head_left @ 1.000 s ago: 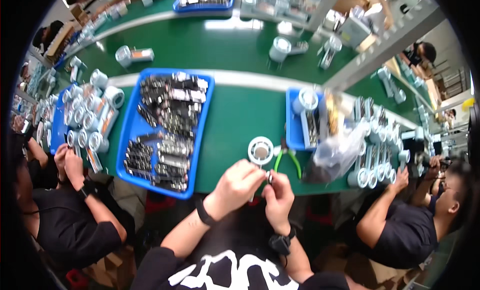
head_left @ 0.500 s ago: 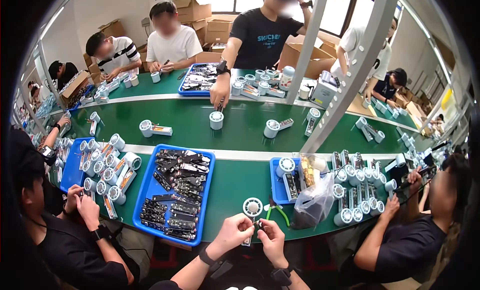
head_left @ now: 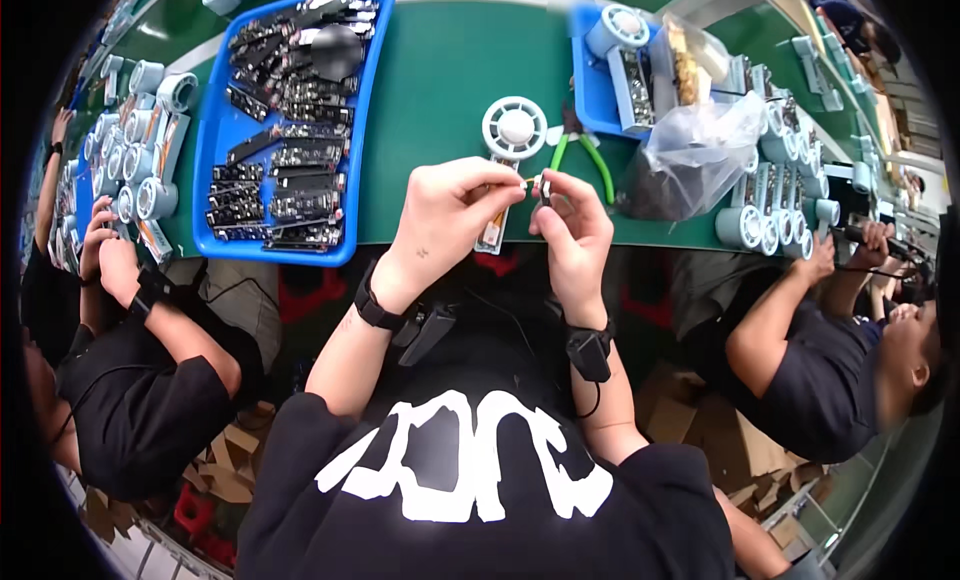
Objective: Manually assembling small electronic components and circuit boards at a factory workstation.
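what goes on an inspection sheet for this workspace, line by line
Surface: green tabletop, large blue tray of black parts at left
Work items: small part, too small to identify; pale round-headed unit just beyond it
Clutter: green-handled pliers and plastic bag, right of the unit
Hands: left hand and right hand both pinch at the small part
Cables: thin black cord by the right wrist
Surroundings: one co-worker at left, another co-worker at right

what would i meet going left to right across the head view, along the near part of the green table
Pile of pale blue round-headed parts → blue tray of black modules → left hand → right hand → clear plastic bag → rows of pale blue parts
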`<action>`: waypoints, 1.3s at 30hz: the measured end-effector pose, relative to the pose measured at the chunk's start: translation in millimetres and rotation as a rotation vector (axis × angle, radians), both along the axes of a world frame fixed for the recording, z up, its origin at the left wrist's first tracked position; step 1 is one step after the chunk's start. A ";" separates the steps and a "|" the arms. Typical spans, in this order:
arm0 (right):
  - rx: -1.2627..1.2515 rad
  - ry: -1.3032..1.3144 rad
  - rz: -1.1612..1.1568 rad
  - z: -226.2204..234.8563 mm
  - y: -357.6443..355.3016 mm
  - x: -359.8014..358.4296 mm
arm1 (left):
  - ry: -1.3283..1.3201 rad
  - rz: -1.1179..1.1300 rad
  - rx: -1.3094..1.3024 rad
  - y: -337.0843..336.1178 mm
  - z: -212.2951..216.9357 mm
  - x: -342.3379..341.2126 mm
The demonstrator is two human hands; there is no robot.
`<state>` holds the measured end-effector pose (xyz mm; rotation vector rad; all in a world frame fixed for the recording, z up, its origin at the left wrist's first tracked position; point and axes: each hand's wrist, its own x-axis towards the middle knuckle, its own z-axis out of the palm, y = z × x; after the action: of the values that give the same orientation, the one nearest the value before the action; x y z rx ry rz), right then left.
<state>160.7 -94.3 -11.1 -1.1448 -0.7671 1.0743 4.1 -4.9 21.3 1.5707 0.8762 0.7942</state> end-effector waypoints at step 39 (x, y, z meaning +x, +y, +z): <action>0.150 -0.585 0.099 -5.6 -7.8 7.4 | 0.007 -0.078 0.399 7.5 -11.8 -0.4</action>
<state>168.1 -102.1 -16.8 -1.3155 -1.3492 0.7440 3.6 2.6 9.5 1.9437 0.6828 0.9477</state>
